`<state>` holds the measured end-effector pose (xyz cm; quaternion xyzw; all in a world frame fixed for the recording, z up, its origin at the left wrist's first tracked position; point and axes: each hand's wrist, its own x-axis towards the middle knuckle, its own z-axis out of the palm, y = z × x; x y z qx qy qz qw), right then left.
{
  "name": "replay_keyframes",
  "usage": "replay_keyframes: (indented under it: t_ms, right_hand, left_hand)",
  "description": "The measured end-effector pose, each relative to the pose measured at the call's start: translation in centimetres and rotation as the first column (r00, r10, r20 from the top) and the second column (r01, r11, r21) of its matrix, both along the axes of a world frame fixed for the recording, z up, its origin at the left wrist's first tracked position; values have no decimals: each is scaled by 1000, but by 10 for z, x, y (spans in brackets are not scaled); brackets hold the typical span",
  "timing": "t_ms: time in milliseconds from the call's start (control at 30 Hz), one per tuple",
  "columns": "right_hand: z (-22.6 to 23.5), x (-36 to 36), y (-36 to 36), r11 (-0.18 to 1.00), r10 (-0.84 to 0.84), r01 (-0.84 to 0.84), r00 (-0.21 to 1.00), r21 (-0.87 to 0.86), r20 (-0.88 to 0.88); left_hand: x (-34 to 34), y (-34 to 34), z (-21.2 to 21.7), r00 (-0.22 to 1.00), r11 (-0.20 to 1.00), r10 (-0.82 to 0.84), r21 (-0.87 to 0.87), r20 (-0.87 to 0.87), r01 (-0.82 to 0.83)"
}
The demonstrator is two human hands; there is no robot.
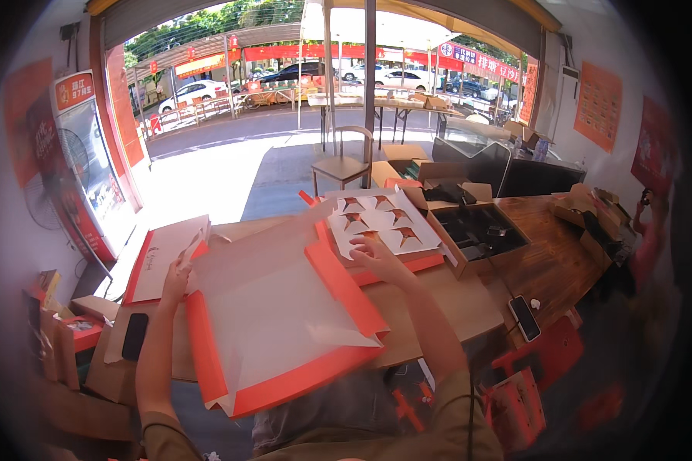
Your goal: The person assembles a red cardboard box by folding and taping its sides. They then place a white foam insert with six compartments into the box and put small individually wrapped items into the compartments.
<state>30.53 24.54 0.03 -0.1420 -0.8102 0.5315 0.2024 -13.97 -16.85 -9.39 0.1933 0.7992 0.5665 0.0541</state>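
Note:
A large open cardboard box (265, 307), white inside with red side walls, lies tilted in front of me at the table's near edge. My left hand (178, 278) is closed on its far left edge, pinching a pale flap. Beyond the box, to the right, sits a white insert tray (411, 240) with several cut-out holes, in a red-sided box. My right hand (373, 255) reaches over the near edge of this tray, fingers apart and slightly bent, touching or just above it. Whether a fingertip presses on the tray I cannot tell.
A closed white-and-red box (161, 257) lies at the left. A black phone (135, 336) is near the left edge, another phone (525, 318) at the right. An open carton (480, 234) of dark items stands behind the tray. A wooden chair (342, 165) stands beyond the table.

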Motion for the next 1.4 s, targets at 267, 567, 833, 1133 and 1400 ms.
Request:
replay_keyframes:
  t_ms: [267, 567, 833, 1133, 1400]
  right_hand:
    - [-11, -113, 18, 999, -7, 12, 997, -53, 83]
    - [-15, -155, 18, 999, -39, 39, 997, 0, 74]
    - [-26, -130, -2, 948, 156, -162, 987, 273, 46]
    - [-37, -135, -14, 812, 229, -245, 969, 530, 96]
    - [-44, -140, -21, 808, 238, -316, 947, 497, 215]
  left_hand:
    - [-2, 28, -13, 973, 956, -213, 186, -84, 226]
    - [12, 33, 1, 858, 853, -463, 151, -224, 499]
    - [47, 31, 28, 777, 780, -600, 77, -189, 621]
    - [47, 22, 18, 758, 813, -580, -148, -299, 564]
    - [60, 24, 27, 683, 785, -617, -375, -392, 494]
